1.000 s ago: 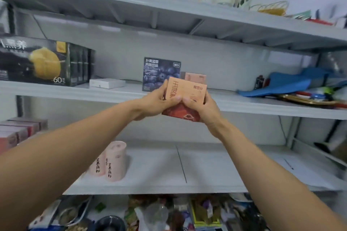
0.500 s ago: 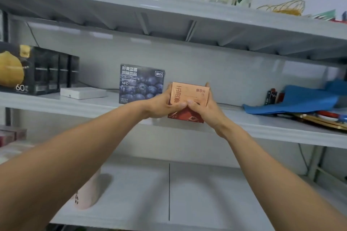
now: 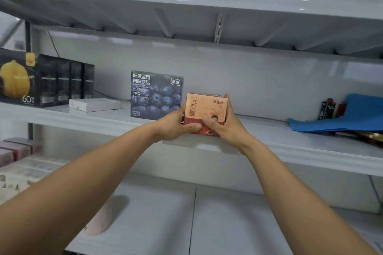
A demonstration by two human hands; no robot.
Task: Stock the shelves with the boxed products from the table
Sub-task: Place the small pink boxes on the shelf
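Placing step in hand, by the look of it. Grips an orange box printed with Chinese characters between both hands. Left hand curled round its left edge, with the thumb across the lower front. Right hand wrapped round its right edge, with the thumb likewise on the front and fingertips over the top right corner. Holds it upright, front face toward the camera, at the front lip of the middle shelf, just right of the blueberry drink box and very near it. Cannot tell whether touching, nor whether the base sits on the shelf or hangs just above the lip: bottom edge hidden behind the hands.

Further along the same shelf, to the left: a flat white box and a row of black lemon-printed boxes. To the right, well apart: a blue cloth with small dark cylinders, perhaps batteries, beside it.

Next move, as a judgement: set or slide the orange box back onto the shelf board until the whole base bears on it. Keep it square to the blueberry drink box. Then loosen both hands and draw them away without tipping it forward. Calls for little force and a clean release, a small carton probably being easy to nudge askew. After that, presumably back to the surface for another box; not in view here, so remaining count unknown.
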